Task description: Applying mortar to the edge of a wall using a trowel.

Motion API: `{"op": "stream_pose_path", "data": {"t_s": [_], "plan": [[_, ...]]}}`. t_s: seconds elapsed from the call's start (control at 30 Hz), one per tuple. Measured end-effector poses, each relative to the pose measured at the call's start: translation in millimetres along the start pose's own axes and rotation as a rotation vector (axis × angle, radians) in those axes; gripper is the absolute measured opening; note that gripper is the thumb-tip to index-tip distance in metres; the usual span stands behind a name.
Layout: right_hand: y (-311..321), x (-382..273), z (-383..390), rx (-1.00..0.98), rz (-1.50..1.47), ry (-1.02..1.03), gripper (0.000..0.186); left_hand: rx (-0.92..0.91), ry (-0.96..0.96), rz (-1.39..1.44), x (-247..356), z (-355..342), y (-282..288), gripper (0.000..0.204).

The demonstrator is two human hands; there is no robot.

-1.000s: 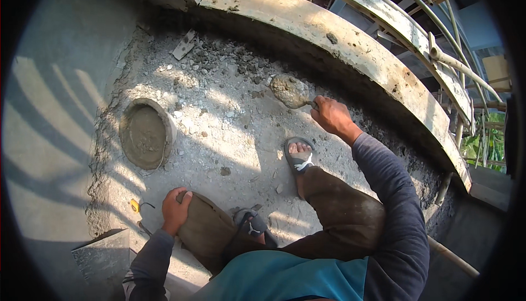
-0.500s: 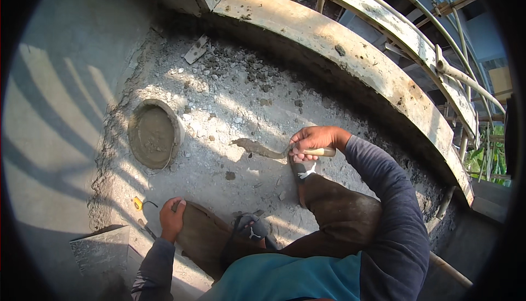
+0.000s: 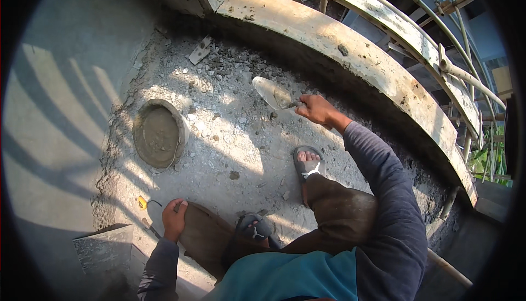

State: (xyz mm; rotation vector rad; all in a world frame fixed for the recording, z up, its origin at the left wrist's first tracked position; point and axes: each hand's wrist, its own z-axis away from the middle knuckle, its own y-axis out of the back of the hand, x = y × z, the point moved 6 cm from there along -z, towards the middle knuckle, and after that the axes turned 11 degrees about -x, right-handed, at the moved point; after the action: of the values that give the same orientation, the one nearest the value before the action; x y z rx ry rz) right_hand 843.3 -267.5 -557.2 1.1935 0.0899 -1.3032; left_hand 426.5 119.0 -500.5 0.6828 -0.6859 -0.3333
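Observation:
My right hand (image 3: 318,110) is closed round the handle of a pointing trowel (image 3: 267,91), held out over the rubble with its pale, rounded blade turned toward the upper left. A little wet-looking mortar clings to the blade near the handle. To the left stands a round bucket (image 3: 159,134) filled with smooth grey mortar; the trowel is well apart from it. My left hand (image 3: 174,219) rests on my left knee, fingers bent loosely over the brown trouser cloth and holding no tool.
A curved concrete kerb (image 3: 329,41) bounds the rubble floor on the right, with bamboo poles (image 3: 471,79) beyond. Near my left hand lie a yellow tape measure (image 3: 142,202), a dark-handled tool (image 3: 149,227) and a grey mortar-stained board (image 3: 104,246). A pale block (image 3: 200,50) lies at the back.
My right hand has moved up and away from my right foot, and the trowel has swung round, its blade now showing a bright broad face. My left hand stays on my knee.

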Motion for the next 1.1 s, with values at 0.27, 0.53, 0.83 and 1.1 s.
{"op": "stream_pose_path", "data": {"t_s": [0.27, 0.53, 0.83, 1.1], "plan": [[17, 87, -14, 0.083, 0.151, -0.381, 0.047, -0.011, 0.026, 0.083, -30, -2, -3, 0.034], [35, 81, -2, 0.173, 0.14, -0.41, 0.044, 0.008, 0.019, 0.046, -26, -3, -2, 0.036], [39, 39, 45, 0.396, 0.186, -0.343, 0.04, -0.037, 0.006, 0.022, -4, -9, -4, 0.035], [14, -72, 78, 0.023, 0.082, 0.038, 0.037, -0.039, -0.048, 0.01, -1, -12, -5, 0.033]]}}
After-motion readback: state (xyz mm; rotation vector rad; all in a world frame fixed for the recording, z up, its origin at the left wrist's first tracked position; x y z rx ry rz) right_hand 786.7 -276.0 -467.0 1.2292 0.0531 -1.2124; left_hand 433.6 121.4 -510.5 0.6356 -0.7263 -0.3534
